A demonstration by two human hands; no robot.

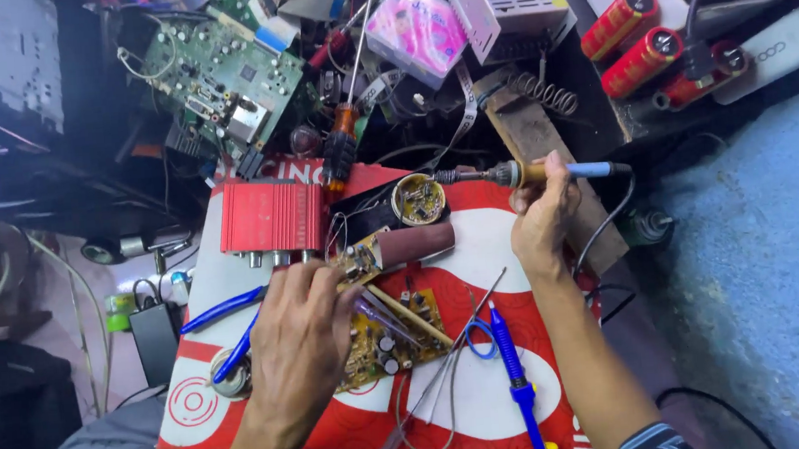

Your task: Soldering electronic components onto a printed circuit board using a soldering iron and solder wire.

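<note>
My left hand (299, 342) lies on a yellowish circuit board (407, 324) resting on a red and white board (477, 247) across my lap, fingers pressing the circuit board's left side. My right hand (543, 218) grips a soldering iron (547, 172) with a blue handle, its metal tip pointing left toward a small round tin (417, 198). A red ribbed amplifier case (271, 216) sits just above my left hand. A dark red strip (411, 244) lies between the hands.
Blue-handled pliers (226, 309) lie left of my left hand, a blue tool (516, 377) and tweezers (449, 368) to the lower right. A green circuit board (217, 77), screwdriver (341, 148), pink packet (417, 28), red capacitors (637, 39) and a coiled iron stand (541, 95) crowd the bench behind.
</note>
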